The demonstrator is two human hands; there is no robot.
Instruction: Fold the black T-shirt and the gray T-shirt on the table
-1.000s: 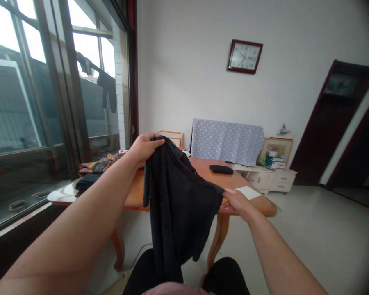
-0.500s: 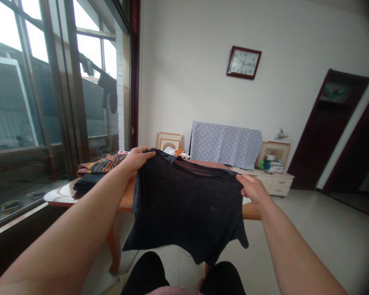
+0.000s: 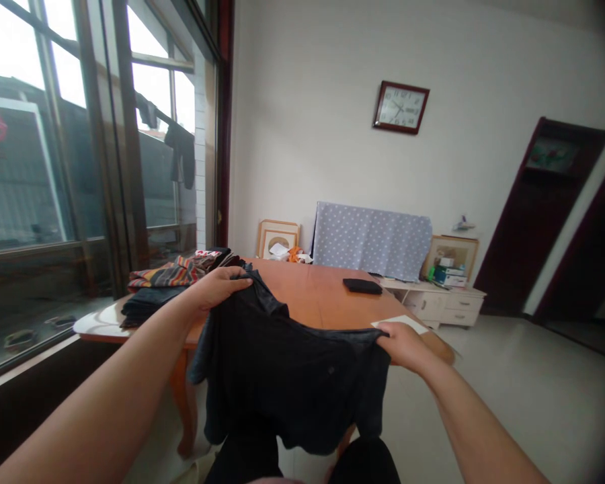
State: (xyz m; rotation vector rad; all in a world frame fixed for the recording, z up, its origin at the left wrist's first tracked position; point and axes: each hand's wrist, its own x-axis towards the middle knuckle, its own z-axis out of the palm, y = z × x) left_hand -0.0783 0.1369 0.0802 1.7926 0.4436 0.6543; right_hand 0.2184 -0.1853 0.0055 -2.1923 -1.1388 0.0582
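Note:
A dark T-shirt (image 3: 297, 383) hangs between my two hands in front of the wooden table (image 3: 307, 289), its lower edge down over my knees. My left hand (image 3: 226, 286) pinches one shoulder of it, near folded clothes on the table. At the other shoulder my right hand (image 3: 403, 344) grips the cloth, a little lower than the left. The shirt's top edge sags between them, and a small mark shows on its front. Behind it, the near part of the table is hidden.
Folded striped clothing (image 3: 169, 272) and dark folded garments (image 3: 148, 306) lie at the table's left end. A black folded item (image 3: 361, 286) rests on the far right of the tabletop. Beyond stand a white cabinet (image 3: 454, 306) and something covered by a dotted cloth (image 3: 373, 238).
Both hands have come down with the shirt, and its top edge now sags more. More of the tabletop and the black folded item on it have come into sight.

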